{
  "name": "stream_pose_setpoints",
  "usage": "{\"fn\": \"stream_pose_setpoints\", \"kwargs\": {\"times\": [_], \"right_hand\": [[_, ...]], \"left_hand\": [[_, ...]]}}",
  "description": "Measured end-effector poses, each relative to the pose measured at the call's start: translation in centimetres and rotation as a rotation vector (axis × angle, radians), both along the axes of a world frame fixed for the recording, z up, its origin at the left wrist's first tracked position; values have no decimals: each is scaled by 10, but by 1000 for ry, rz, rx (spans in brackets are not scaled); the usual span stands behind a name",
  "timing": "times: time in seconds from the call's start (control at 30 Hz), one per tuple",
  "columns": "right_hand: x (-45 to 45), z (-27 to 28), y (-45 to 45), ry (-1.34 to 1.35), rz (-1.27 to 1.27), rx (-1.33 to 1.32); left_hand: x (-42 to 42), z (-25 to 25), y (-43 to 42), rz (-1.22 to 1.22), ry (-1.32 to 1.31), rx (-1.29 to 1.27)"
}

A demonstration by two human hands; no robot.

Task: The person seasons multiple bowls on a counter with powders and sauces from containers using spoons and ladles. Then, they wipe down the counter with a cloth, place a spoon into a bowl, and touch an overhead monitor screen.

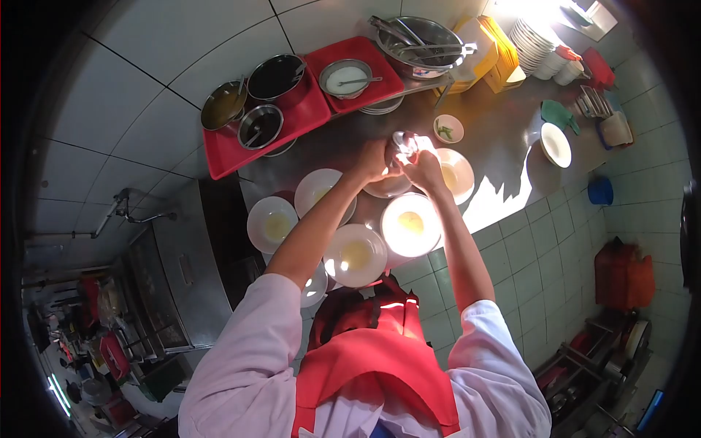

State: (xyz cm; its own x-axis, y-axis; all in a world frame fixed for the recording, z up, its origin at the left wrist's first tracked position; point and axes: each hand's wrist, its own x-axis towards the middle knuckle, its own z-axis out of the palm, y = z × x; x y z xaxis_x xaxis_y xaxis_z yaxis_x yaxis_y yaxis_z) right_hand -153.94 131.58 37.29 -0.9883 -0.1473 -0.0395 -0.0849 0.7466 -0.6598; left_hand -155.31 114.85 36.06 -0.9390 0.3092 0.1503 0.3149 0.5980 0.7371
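Note:
Both my hands are raised close together above the steel counter. My left hand point(377, 160) and my right hand point(423, 162) are closed around a small shiny object point(399, 143), too glaring to name. Beneath them is a bowl point(389, 187), partly hidden. Around it stand white bowls with a little yellowish content: one at the right point(458, 175), one in bright sun point(411, 224), one nearest me point(355, 255), one at the far left point(272, 224) and one partly behind my left forearm point(319, 191). A small bowl with green pieces point(448, 129) sits beyond my right hand.
Red trays point(219, 157) on a raised shelf hold metal pots and a bowl of white stuff point(346, 79). Beside them stands a metal basin with utensils point(418, 47). Yellow containers point(498, 55), stacked plates point(531, 40) and a tilted white bowl point(556, 145) are at the right.

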Motion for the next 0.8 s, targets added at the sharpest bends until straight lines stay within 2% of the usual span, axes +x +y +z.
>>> {"fn": "stream_pose_setpoints", "kwargs": {"times": [0.03,0.1,0.13,0.17,0.23,0.27,0.3,0.37,0.4,0.43,0.47,0.5,0.57,0.6,0.63,0.7,0.77,0.8], "right_hand": [[2,13,-3,-3,-1,2],[0,39,-8,76,80,231],[6,45,-10,247,42,175],[6,52,-13,247,42,175],[7,62,-22,689,-51,39],[10,58,-29,628,12,74],[6,38,-31,247,117,111],[1,34,-35,-1,155,-43],[0,42,-36,7,159,-38],[0,50,-37,352,87,-6],[2,56,-39,693,10,23],[2,49,-41,689,13,26],[2,35,-46,157,113,234],[6,39,-47,-139,126,-88],[8,39,-47,-134,138,-87],[8,41,-50,384,44,62],[22,83,-59,547,49,-99],[28,106,-69,602,65,-176]], "left_hand": [[-5,-4,-1,16,-64,13],[-13,-17,-3,57,3,64],[-14,-14,-6,48,-56,78],[-14,-11,-9,39,-114,93],[-21,-31,-10,44,-112,103],[-25,-37,-9,11,-21,142],[-26,-39,-9,-23,72,182],[-14,-18,-7,-18,45,149],[-14,-12,-8,-8,21,117],[-18,-11,-8,-1,30,121],[-19,-8,-7,30,-84,49],[-18,-14,-6,58,-205,-24],[-11,-26,-2,54,-206,36],[-8,-35,-2,53,-203,92],[-7,-41,-5,56,-194,145],[-11,-46,-25,92,-164,252],[23,1,-49,152,-208,230],[34,12,-64,160,-156,322]]}}
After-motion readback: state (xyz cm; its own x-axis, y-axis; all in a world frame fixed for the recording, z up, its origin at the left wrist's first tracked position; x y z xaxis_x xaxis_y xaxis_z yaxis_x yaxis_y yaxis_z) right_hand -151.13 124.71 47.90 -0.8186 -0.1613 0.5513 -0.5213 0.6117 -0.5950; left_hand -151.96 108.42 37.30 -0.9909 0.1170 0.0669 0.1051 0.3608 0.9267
